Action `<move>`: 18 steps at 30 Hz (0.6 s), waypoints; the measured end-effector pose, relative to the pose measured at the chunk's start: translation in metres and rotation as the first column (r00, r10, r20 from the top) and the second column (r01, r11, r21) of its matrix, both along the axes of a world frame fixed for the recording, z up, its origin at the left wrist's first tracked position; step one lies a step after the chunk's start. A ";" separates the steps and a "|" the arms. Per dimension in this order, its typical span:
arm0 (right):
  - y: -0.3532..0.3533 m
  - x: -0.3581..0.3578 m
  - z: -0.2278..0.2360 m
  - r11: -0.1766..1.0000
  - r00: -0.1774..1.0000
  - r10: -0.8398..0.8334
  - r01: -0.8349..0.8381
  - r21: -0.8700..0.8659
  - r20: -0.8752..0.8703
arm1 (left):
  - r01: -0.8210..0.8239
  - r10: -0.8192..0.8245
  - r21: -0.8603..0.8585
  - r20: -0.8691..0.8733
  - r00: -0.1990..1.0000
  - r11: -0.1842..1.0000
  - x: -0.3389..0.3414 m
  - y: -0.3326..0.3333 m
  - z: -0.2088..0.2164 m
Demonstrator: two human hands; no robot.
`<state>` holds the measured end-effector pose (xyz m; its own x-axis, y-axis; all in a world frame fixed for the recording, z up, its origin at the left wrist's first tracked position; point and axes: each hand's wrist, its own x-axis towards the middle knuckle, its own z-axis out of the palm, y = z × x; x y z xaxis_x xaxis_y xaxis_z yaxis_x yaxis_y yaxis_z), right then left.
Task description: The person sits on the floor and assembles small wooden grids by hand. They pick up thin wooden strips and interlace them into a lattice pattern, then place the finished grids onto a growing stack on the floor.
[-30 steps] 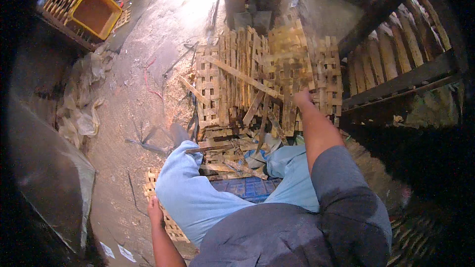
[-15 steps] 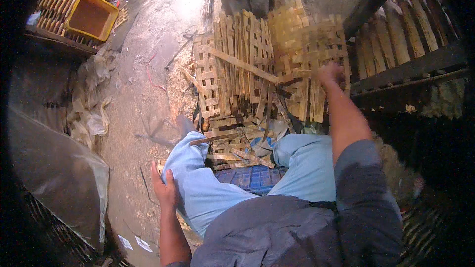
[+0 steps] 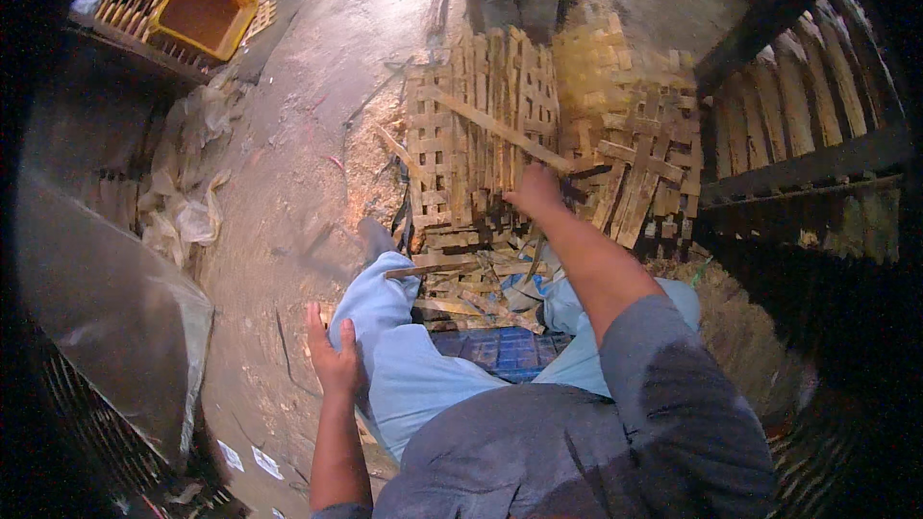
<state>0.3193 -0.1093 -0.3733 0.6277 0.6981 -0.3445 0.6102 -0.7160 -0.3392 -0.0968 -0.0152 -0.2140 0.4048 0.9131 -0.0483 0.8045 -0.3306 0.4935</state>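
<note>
**A:** Where are the person's hands?

**B:** The left hand (image 3: pixel 334 358) is low and close to the body, fingers spread open and flat. It holds nothing and lies beside the left knee of the light blue trousers (image 3: pixel 404 365), over the grey concrete floor (image 3: pixel 288 183). The right hand (image 3: pixel 535 192) is stretched out ahead on a bare forearm, past the knees.

**A:** What does the right hand have?

**B:** It is curled closed at the near end of a long pale wooden slat (image 3: pixel 500 130). The slat runs from that hand up and away to the left. I cannot tell how firmly the fingers wrap it.

**A:** What lies under the slat?

**B:** A flat lattice panel of thin wooden strips (image 3: pixel 481 135), lying on the floor just beyond the right hand. The slat rests diagonally across it. To the right of that hand, more woven wooden panels (image 3: pixel 635 135) lie overlapping in a pile.

**A:** And nearer the body?

**B:** Between the knees, loose broken wood strips (image 3: pixel 471 288) lie scattered over a dark blue plastic crate (image 3: pixel 500 351).

**A:** Anything farther off?

**B:** Left of the left hand lies crumpled clear plastic sheeting (image 3: pixel 187 192). Far beyond it, at the upper left, stands a yellow rectangular plastic tub (image 3: pixel 202 10).
</note>
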 end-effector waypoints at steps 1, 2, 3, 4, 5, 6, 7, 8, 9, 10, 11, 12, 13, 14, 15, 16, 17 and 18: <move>-0.006 0.005 -0.003 0.998 0.997 -0.058 0.057 -0.008 -0.056 | -0.001 0.001 0.006 0.009 1.000 1.000 -0.004 0.002 -0.001; -0.015 0.014 -0.005 0.993 0.987 -0.121 0.120 -0.022 -0.107 | 0.003 -0.003 0.009 0.022 1.000 1.000 -0.006 0.003 -0.006; -0.023 0.023 -0.007 0.983 0.971 -0.185 0.181 -0.042 -0.152 | 0.006 -0.006 0.010 0.039 0.999 1.000 -0.008 0.003 -0.010; -0.031 0.030 -0.009 0.973 0.965 -0.225 0.216 -0.077 -0.137 | -0.003 0.003 0.004 0.029 1.000 1.000 -0.011 0.003 -0.011; -0.040 0.043 -0.010 0.960 0.956 -0.270 0.258 -0.109 -0.111 | -0.007 0.007 -0.002 0.028 1.000 1.000 -0.009 0.003 -0.011; -0.045 0.055 -0.009 0.944 0.945 -0.315 0.303 -0.129 -0.086 | -0.008 0.008 0.001 0.028 1.000 1.000 -0.005 0.004 -0.009; -0.052 0.062 -0.009 0.955 0.956 -0.282 0.271 -0.125 -0.086 | 0.001 -0.001 -0.008 0.023 1.000 1.000 -0.001 0.003 -0.008; -0.055 0.065 -0.006 0.965 0.966 -0.246 0.236 -0.113 -0.086 | 0.008 -0.008 -0.008 0.020 1.000 1.000 0.001 0.003 -0.005; -0.049 0.068 0.001 0.978 0.977 -0.197 0.189 -0.089 -0.083 | 0.003 -0.003 0.005 0.020 1.000 1.000 0.003 0.005 -0.002; -0.047 0.068 0.008 0.962 0.960 -0.270 0.266 -0.063 -0.069 | 0.008 -0.009 0.015 0.054 0.999 1.000 0.004 0.006 -0.002; -0.049 0.052 0.012 0.940 0.937 -0.341 0.338 -0.050 -0.077 | 0.013 -0.014 0.017 0.065 0.998 1.000 -0.001 0.004 -0.004; -0.046 0.043 0.017 0.912 0.908 -0.410 0.408 -0.039 -0.087 | 0.018 -0.019 0.018 0.077 0.997 1.000 -0.004 0.003 -0.005; -0.033 0.041 0.023 0.906 0.899 -0.424 0.422 -0.037 -0.112 | 0.008 -0.008 0.001 0.090 0.996 1.000 -0.007 0.004 -0.005; -0.025 0.030 0.029 0.909 0.904 -0.417 0.417 -0.022 -0.092 | -0.002 0.001 0.007 0.090 0.996 1.000 -0.012 0.005 -0.008; -0.016 0.020 0.036 0.912 0.910 -0.409 0.409 -0.004 -0.068 | -0.013 0.012 0.015 0.093 0.996 1.000 -0.017 0.003 -0.011; -0.008 0.011 0.042 0.915 0.915 -0.402 0.403 0.015 -0.044 | -0.024 0.021 0.022 0.097 0.995 0.999 -0.020 0.003 -0.013; -0.003 -0.002 0.036 0.916 0.909 -0.398 0.401 0.003 0.126 | -0.009 0.006 0.033 0.093 0.996 0.999 -0.021 0.003 -0.014; -0.002 0.001 0.036 0.924 0.914 -0.381 0.383 0.018 0.142 | 0.008 -0.012 0.044 0.088 0.996 0.999 -0.022 0.003 -0.014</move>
<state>0.3206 -0.1114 -0.3376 0.8880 0.3926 -0.2394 0.3302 -0.9068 -0.2622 -0.1183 -0.0124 -0.2276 0.4145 0.9096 0.0280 0.7552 -0.3610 0.5471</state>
